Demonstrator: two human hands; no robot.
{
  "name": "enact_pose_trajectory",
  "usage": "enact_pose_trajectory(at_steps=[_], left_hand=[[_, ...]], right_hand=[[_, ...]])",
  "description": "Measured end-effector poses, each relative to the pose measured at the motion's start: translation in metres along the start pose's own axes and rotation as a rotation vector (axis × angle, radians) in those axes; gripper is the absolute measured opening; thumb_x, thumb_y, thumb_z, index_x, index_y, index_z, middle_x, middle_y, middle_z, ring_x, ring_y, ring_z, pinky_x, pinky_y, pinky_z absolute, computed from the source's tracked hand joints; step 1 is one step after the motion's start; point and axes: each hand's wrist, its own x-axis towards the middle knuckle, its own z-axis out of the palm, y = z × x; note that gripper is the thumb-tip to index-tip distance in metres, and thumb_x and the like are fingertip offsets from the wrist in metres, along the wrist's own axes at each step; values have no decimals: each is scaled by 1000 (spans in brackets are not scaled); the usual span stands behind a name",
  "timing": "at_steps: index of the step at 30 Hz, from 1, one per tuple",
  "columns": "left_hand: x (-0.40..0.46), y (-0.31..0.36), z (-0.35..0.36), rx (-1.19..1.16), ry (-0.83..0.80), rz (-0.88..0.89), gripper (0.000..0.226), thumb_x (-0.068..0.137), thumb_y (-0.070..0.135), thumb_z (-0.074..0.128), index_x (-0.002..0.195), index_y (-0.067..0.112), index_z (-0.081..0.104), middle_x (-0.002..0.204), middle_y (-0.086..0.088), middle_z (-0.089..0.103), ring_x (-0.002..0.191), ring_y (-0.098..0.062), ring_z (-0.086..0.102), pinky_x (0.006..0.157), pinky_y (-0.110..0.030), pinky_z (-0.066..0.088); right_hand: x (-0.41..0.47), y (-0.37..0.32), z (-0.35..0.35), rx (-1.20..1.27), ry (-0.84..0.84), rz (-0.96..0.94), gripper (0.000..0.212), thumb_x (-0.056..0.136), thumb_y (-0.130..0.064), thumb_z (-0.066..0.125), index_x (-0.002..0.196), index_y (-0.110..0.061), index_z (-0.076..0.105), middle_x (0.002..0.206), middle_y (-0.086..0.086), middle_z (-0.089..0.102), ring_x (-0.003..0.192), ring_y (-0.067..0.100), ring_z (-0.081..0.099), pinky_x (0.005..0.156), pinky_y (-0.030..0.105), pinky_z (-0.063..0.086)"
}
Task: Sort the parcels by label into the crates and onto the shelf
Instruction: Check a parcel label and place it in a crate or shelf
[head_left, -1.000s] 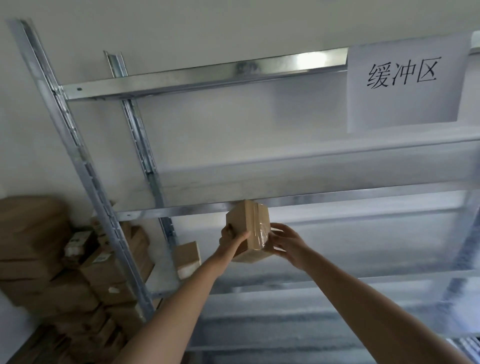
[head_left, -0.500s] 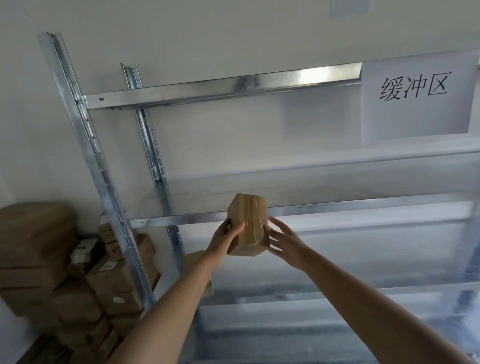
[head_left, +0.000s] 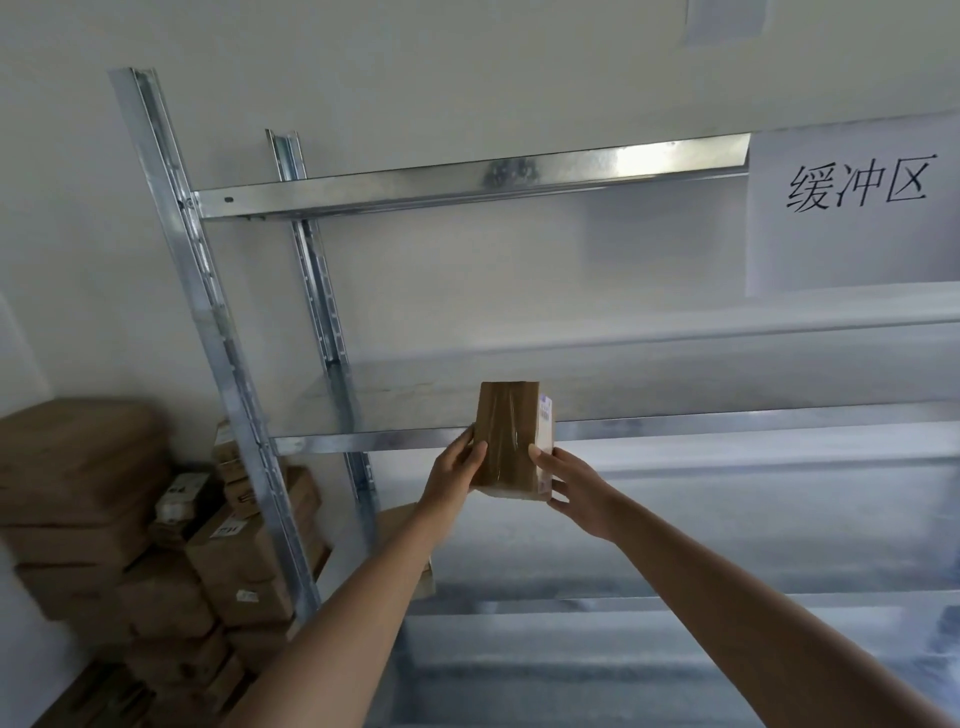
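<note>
Fingers of both hands grip a taped parcel at the metal shelf edge.

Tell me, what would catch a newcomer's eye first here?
Two bare hands, left hand and right hand, hold a small brown parcel up at the front edge of a metal shelf in the middle. A white paper sign with three handwritten characters hangs at upper right. Brown boxes are stacked at lower left beside the rack.
</note>
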Motion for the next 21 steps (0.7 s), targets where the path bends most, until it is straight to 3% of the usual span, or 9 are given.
enact_pose_trajectory(at_steps=[4, 8, 10, 13, 18, 21], left_hand=[[-1, 2, 2, 113, 29, 160, 47, 102, 31, 44, 146, 40, 29, 153, 0, 37, 137, -20, 40, 111, -43, 41], [1, -2, 4, 192, 21, 138, 54, 103, 37, 42, 153, 33, 23, 153, -1, 38, 137, -21, 42, 109, -35, 43], [1, 0, 4, 178, 10, 103, 52, 100, 40, 48, 148, 30, 32, 143, 2, 47, 122, -9, 52, 95, -21, 48], [2, 2, 1, 86, 4, 87, 34, 98, 34, 55, 128, 38, 40, 121, 14, 56, 100, 5, 55, 72, -11, 51], [8, -5, -8, 22, 57, 12, 79, 69, 71, 70, 137, 36, 47, 133, -2, 53, 116, -17, 57, 72, -17, 54], [9, -5, -10, -49, 41, -17, 54, 73, 59, 63, 123, 40, 55, 124, 1, 64, 115, -21, 60, 85, -32, 55]], right_hand=[[7, 5, 4, 19, 106, -6, 79, 82, -40, 71, 145, -16, 30, 135, 2, 44, 121, 25, 45, 95, 38, 39], [8, 6, 8, -9, 144, 19, 59, 90, -33, 66, 137, -17, 34, 129, 2, 47, 115, 22, 48, 86, 31, 43], [8, 7, 8, 10, 154, 8, 59, 90, -36, 65, 138, -16, 37, 128, 4, 54, 111, 19, 55, 86, 29, 47], [10, 10, 2, 23, 150, -8, 52, 93, -35, 60, 140, -18, 42, 120, -2, 58, 105, 16, 59, 102, 40, 42], [13, 6, -5, 80, 177, -38, 36, 96, -26, 61, 131, -19, 55, 128, 8, 62, 112, 23, 62, 83, 32, 52], [15, 5, -6, 107, 188, -41, 26, 96, -23, 62, 122, -22, 58, 127, 9, 62, 113, 25, 60, 79, 31, 50]])
